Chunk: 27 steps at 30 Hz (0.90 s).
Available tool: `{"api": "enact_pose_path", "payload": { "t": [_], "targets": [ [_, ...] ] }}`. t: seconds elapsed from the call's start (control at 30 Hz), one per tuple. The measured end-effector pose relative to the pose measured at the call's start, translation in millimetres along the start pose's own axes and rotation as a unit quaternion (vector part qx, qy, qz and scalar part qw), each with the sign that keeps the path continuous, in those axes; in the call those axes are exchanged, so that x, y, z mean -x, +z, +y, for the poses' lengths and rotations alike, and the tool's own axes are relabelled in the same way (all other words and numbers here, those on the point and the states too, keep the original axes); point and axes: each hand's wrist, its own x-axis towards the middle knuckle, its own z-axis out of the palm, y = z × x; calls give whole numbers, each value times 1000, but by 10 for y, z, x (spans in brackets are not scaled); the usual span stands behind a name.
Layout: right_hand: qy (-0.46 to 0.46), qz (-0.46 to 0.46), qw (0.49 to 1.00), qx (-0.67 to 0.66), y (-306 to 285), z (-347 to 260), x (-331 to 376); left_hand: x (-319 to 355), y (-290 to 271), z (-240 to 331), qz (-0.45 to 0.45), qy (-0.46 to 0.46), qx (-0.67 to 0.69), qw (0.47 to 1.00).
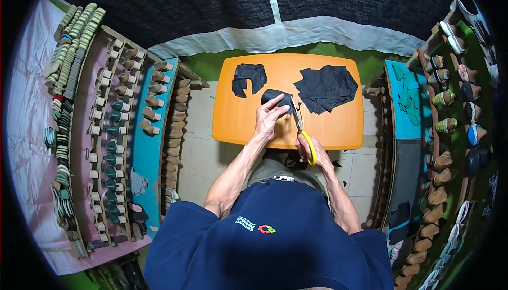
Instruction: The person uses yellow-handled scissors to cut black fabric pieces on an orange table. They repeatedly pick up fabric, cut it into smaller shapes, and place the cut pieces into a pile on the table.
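Note:
My left hand (pixel 268 116) holds a small black piece of fabric (pixel 276 97) over the orange table (pixel 238 121). My right hand (pixel 313 150) grips yellow-handled scissors (pixel 301 131), their blades angled up into the piece's right edge. A cut black fabric piece (pixel 248 77) lies at the table's far left. A larger heap of black fabric (pixel 326 88) lies at the far right. My forearms come in from the lower edge above my navy shirt.
Racks of shoe lasts (pixel 114 131) and stacked soles (pixel 66 105) stand along the left. More lasts and finished shoes (pixel 447 126) line the right, beside a blue board (pixel 405 105). Black scraps (pixel 296 160) lie on my lap. Tiled floor (pixel 198 152) surrounds the table.

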Motion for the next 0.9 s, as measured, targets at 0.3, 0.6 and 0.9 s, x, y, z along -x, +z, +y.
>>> {"api": "enact_pose_path", "payload": {
  "t": [0.3, 0.6, 0.9],
  "targets": [
    [19, 30, 999, -18, 43, 1, -124, 78, 82, 54, -4, -10, -39, 999],
    [57, 20, 994, -94, 31, 24, -148, 15, 0, -21, -16, 1, -18, 1000],
    [68, 54, 990, -107, 97, -7, -146, 70, 101, -28, 28, -4, 18, 999]
  ]
}}
